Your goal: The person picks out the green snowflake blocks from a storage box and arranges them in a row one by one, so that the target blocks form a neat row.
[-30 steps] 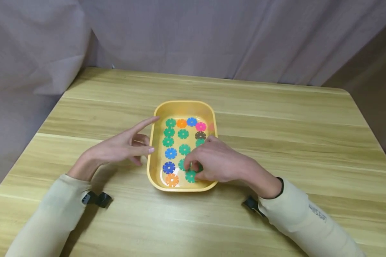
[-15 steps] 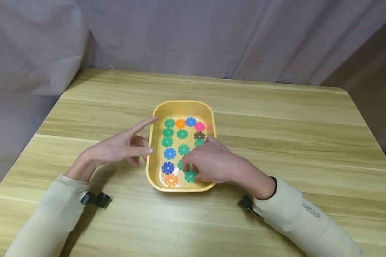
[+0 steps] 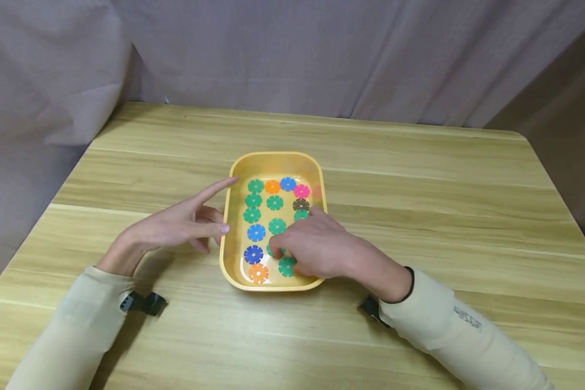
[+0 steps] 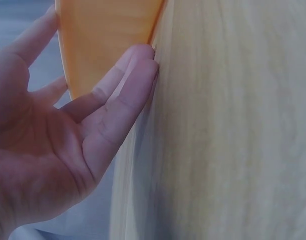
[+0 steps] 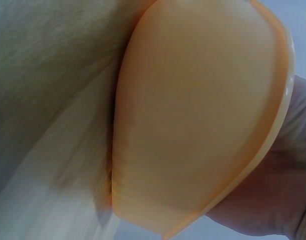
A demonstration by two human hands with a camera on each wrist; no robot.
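Note:
A yellow plastic tray point(image 3: 274, 288) holds rows of flat, notched snowflake discs in several colours. At its left rim my left hand point(image 3: 175, 225) rests with the index finger stretched along the edge and the thumb against the side; the other fingers bend loosely outside. In the left wrist view these left-hand fingers point(image 4: 128, 90) lie beside the tray's outer wall. My right hand point(image 3: 319, 244) reaches down inside, its index fingertip over a green disc point(image 3: 277, 226) row's lower neighbour, its thumb beside another green disc point(image 3: 286, 266). Whether it pinches a disc is hidden.
The tray stands on a wood-grain table point(image 3: 434, 206) with a grey curtain point(image 3: 283, 54) behind. In the right wrist view the tray's outer wall point(image 5: 192, 110) blocks sight of the right fingertips. Dark camera mounts sit on both sleeves.
The right index finger has shifted slightly left and now covers more of a green disc. The whole scene has drifted a little left. The left hand keeps its place at the rim.

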